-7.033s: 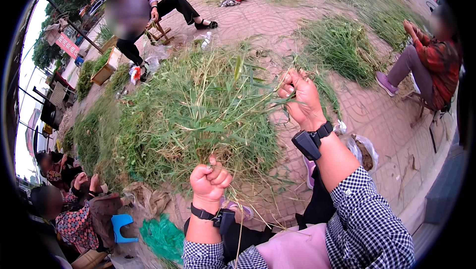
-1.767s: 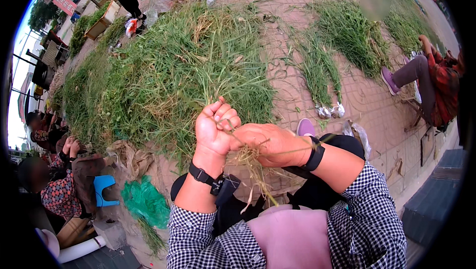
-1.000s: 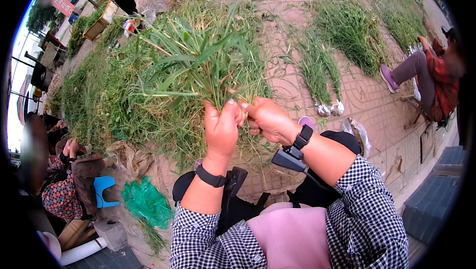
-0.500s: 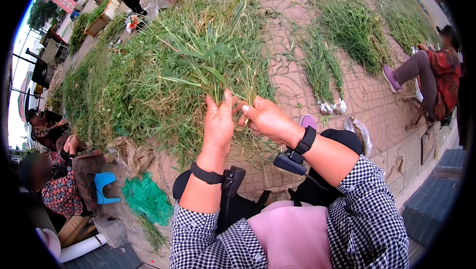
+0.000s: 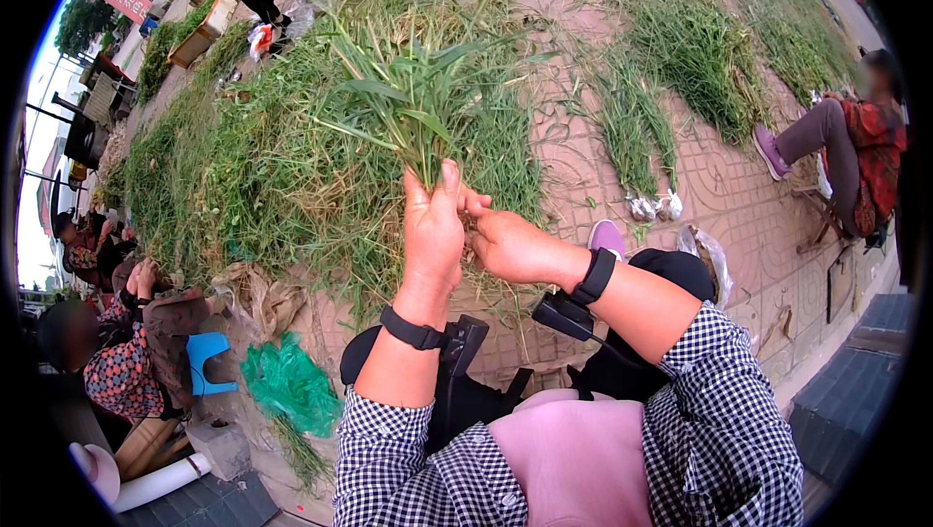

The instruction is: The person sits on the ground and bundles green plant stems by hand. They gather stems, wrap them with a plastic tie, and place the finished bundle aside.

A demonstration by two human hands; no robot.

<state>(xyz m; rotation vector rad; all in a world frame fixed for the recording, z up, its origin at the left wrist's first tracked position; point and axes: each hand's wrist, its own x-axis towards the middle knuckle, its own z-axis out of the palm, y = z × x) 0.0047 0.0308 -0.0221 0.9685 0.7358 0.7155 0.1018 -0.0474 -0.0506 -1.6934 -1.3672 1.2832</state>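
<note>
My left hand (image 5: 432,226) is closed around the stems of a bunch of green grass (image 5: 413,104). The blades fan up and away from the thumb. Pressed close beside it, my right hand (image 5: 515,243) has its fingers curled in behind the left palm, near the stem ends. Whatever those right fingers hold is hidden. Both hands are above the near edge of a wide heap of cut grass (image 5: 262,158), green mixed with dry yellow stalks.
Bundles of grass (image 5: 632,129) with white-wrapped ends lie to the right, beside a larger grass pile (image 5: 695,66). A green plastic bag (image 5: 292,386) and blue stool (image 5: 207,364) are at left. People sit left, right and at the far side.
The separate thin stalks by my right hand no longer show there. That hand has moved in against the left one, and the left hand's bunch has shifted slightly and looks fuller.
</note>
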